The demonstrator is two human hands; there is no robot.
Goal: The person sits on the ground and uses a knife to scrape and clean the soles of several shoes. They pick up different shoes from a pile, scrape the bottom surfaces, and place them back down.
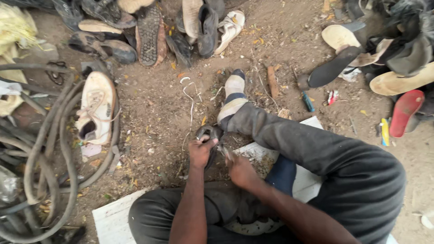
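Down on the dirt ground [153, 113], I sit on a white board [113, 217] with my right leg stretched out ahead. My left hand [200, 152] is closed around a dark shoe [211, 135], thumb and fingers clamped over its upper edge, pinning it low between my legs so it cannot shift. My right hand [239, 171] is closed too, pinching something thin at the shoe's near side; it is too small to tell what. The shoe sits just in front of my lap, touching my right calf near the foot [233, 97]. Its long axis seems to run away from me, one end pointing toward the shoe pile [181, 27] ahead and the other toward my lap, though my hands hide much of it. A white lace [192, 101] trails over the dirt just beyond it. A white sneaker [96, 108] lies on coiled hoses [45, 149] to my left, well apart. More soles and a red sandal [404, 110] lie to my right.
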